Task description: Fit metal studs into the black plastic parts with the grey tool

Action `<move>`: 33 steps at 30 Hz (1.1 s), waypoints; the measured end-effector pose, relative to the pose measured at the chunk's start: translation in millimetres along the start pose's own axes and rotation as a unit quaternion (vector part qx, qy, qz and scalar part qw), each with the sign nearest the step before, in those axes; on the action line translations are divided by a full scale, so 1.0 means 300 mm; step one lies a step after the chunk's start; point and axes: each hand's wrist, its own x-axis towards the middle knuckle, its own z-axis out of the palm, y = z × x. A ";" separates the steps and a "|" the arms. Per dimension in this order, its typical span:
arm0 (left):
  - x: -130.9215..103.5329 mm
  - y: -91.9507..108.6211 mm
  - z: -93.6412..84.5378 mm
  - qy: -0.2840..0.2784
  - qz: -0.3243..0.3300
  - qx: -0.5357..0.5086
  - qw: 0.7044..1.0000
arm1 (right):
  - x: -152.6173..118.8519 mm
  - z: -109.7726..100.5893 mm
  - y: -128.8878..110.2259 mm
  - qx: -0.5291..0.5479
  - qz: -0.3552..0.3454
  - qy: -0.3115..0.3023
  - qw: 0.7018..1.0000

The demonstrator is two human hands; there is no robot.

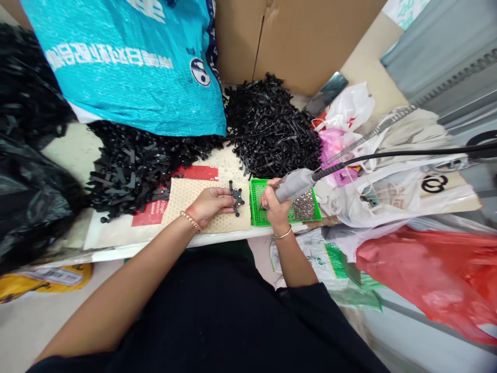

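Observation:
My left hand (212, 206) pinches the left edge of a small black plastic bracket with several arms (238, 201), which lies on a beige honeycomb-patterned pad (190, 194). My right hand (276, 206) is wrapped round a grey electric screwdriver (295, 183) with a black cable leading off to the right. The screwdriver's tip is over a green perforated tray (254, 207) and hidden behind the fingers. Small metal screws (305, 205) are heaped in the tray's right part.
Piles of black plastic parts lie behind the pad (272, 127) and to its left (124, 171). A blue printed bag (135, 67) covers some of them. Cardboard (310, 36) stands at the back. Plastic bags (388, 181) crowd the right side, and a coiled hose (388, 122) crosses there.

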 end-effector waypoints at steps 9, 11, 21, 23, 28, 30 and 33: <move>-0.002 -0.004 0.002 -0.012 0.012 -0.001 1.000 | -0.001 0.004 -0.005 0.012 0.011 0.021 1.000; 0.000 -0.007 0.002 -0.010 0.014 -0.002 1.000 | -0.002 0.004 -0.010 0.006 0.015 0.024 1.000; 0.008 -0.012 0.003 -0.011 0.023 -0.002 1.000 | 0.077 0.151 -0.170 0.112 -0.040 0.090 0.989; 0.006 -0.012 0.005 -0.013 0.023 -0.006 1.000 | 0.091 0.196 -0.160 0.120 -0.034 0.080 0.989; -0.001 -0.007 0.012 -0.008 0.019 -0.011 1.000 | 0.102 0.249 -0.109 0.109 -0.003 0.055 0.993; 0.000 -0.007 0.012 -0.005 0.018 -0.010 1.000 | 0.102 0.250 -0.101 0.120 0.000 0.054 0.991; 0.005 -0.013 0.007 -0.011 0.021 -0.008 1.000 | 0.101 0.245 -0.099 0.114 -0.002 0.049 0.992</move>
